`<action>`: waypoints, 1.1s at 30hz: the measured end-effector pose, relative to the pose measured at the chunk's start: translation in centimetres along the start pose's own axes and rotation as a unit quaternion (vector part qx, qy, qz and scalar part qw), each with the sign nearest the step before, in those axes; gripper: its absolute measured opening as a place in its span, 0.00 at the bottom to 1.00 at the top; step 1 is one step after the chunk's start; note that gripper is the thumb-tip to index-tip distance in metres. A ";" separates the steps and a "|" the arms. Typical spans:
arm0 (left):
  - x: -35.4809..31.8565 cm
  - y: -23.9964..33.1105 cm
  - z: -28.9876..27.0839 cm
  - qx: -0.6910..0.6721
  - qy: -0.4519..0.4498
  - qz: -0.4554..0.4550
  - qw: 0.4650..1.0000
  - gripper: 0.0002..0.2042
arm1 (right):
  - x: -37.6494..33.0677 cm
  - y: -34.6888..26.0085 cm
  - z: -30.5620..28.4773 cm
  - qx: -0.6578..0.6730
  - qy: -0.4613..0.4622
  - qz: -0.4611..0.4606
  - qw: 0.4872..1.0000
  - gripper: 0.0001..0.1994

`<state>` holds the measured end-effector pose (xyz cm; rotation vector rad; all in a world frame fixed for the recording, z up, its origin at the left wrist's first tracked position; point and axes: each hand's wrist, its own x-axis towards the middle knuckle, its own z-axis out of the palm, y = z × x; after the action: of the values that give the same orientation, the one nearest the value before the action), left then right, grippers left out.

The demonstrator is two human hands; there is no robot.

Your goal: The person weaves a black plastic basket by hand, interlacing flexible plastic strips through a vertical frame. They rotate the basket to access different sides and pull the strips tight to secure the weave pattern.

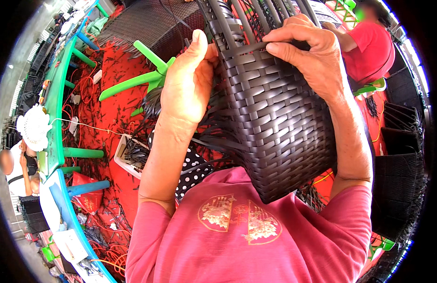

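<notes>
Black wickerwork [279,118] stood near as the right hand [315,54] pinched a dark strip [246,49]; what the left hand [186,85] held was unclear.

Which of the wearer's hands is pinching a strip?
The right hand: its thumb and index finger close on a flat black strip against the woven piece. The left hand, at the weave's left side, has its thumb raised free.
</notes>
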<state>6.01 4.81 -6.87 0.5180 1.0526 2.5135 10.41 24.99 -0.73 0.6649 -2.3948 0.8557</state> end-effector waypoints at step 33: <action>-1.5 -0.4 3.2 0.069 0.082 0.039 0.993 0.06 | -0.4 -0.9 -0.4 0.013 0.039 0.036 0.999 0.07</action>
<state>8.90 6.27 -5.32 0.4026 1.2992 2.6006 11.33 24.78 -0.27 0.5475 -2.3530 0.9260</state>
